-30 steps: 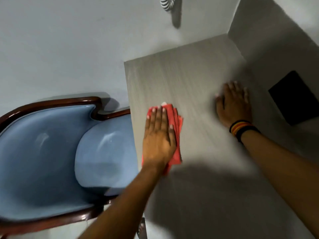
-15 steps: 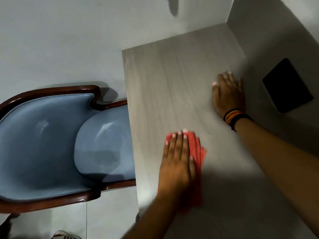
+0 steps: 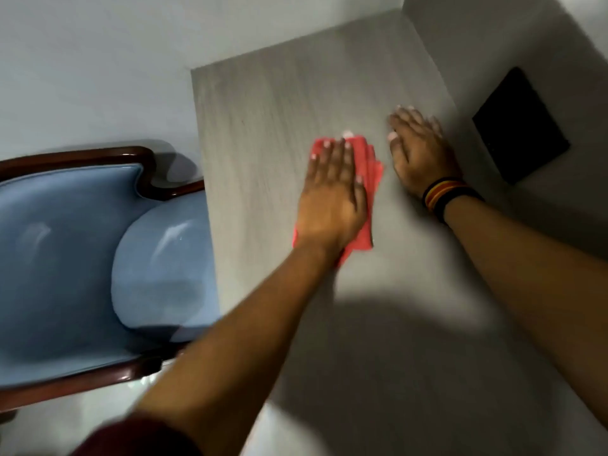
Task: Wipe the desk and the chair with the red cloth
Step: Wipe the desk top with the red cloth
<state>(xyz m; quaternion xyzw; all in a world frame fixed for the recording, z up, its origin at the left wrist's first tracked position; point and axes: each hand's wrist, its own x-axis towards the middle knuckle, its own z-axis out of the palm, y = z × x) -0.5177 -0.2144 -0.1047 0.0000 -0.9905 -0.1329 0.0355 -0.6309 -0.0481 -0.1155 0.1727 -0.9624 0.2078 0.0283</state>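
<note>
The cloth (image 3: 368, 172) is red and lies flat on the tabletop (image 3: 263, 126), near the middle of it, well in from the edge that faces the chair (image 3: 82, 258). I see my left hand (image 3: 332, 192) pressed palm down on the cloth, fingers straight and close together, not curled around it; the cloth shows past the fingertips and along the side toward the right hand (image 3: 421, 153), and a corner of it pokes out under the wrist. The right hand also lies flat and spread on the bare tabletop, just beside the cloth but not touching it, fingers extended, holding nothing. A striped black, red and yellow band (image 3: 444, 195) sits on that wrist. Beyond the right hand, a dark square panel (image 3: 519, 136) is set in the grey wall (image 3: 526, 44) that the tabletop butts against. The chair stands on the other side of the tabletop from the panel, its blue seat tucked partly under the tabletop's edge, its dark wooden frame curving around the blue padded back. A shadow falls across the near part of the tabletop, under my forearms. A dark red sleeve (image 3: 141, 436) shows at the bottom on the left arm. The view is blurred, so I cannot tell the cloth's folds.
</note>
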